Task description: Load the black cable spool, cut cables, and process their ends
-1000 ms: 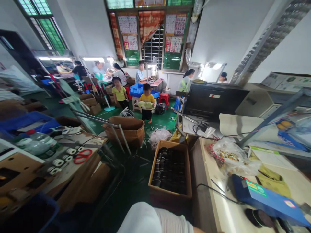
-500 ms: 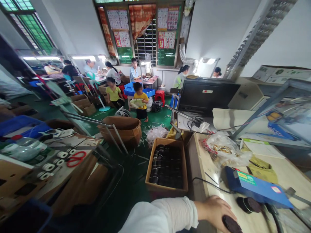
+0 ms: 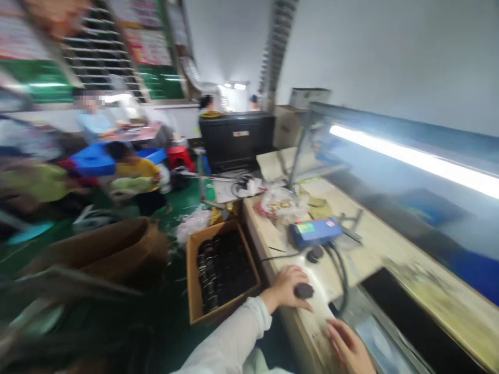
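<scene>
My left hand (image 3: 287, 289), in a pale sleeve, has its thumb and fingers around a dark round roll (image 3: 303, 291) at the near edge of the wooden bench (image 3: 315, 328). The roll's dark flat end faces up. A second dark roll (image 3: 315, 254) stands just beyond, by the blue box-shaped device (image 3: 316, 232). My right hand (image 3: 348, 347) is low over the bench with its fingers stretched out, nothing visible in them. To the left, an open cardboard box (image 3: 190, 283) holds many similar dark rolls, some with pale bands.
A clear plastic bag (image 3: 281, 201) of small gold-coloured pieces lies farther back on the bench. A black cable (image 3: 343, 283) curves beside the device. A bright tube lamp (image 3: 413, 158) hangs at right. Two small people stand left, beyond a large carton (image 3: 97, 254).
The view has swung right, blurring the left side. My right hand has come into view. My left hand still has the dark roll at the bench edge.
</scene>
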Motion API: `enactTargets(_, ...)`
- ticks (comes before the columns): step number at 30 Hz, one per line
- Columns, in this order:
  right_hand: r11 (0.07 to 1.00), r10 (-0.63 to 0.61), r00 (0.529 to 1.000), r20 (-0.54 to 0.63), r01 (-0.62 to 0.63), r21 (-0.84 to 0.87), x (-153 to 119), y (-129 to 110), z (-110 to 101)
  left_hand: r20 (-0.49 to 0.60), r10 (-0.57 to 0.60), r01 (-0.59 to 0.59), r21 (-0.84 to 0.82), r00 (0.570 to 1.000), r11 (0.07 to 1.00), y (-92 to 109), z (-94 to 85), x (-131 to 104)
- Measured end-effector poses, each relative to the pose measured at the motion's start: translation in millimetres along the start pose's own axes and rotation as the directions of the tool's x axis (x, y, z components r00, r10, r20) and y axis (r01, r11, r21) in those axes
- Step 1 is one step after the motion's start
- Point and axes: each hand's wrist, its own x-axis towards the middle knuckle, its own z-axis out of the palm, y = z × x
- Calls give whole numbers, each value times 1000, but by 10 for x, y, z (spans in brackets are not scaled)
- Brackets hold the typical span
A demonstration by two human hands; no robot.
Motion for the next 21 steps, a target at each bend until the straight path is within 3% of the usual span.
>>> enactTargets(4,999,-23,963,-268,34,36,433,-143,-498,-18,26,-25,42,999,999,-35,-94,98)
enactTargets(7,994,-51,873,-485,-5,-113,868,-224,-914,-17,57,-56,68,998,996,-45,-104,146)
enactTargets(9,963,-87,846,-527,-63,-260,1111,-250,-1025,-21,66,-64,83,998,995,-31,-103,145)
enactTargets(14,847,-80,859,-506,-209,-489,1426,-303,-822,-32,66,-63,92,997,994,-9,-104,137)
enactTargets(17,854,-15,846,-533,-266,-447,1459,-337,-687,-39,65,-62,87,997,994,-17,-101,139)
enactTargets(21,883,63,818,-572,-312,-350,1433,-325,-674,-52,87,-82,86,995,993,-21,-95,133)
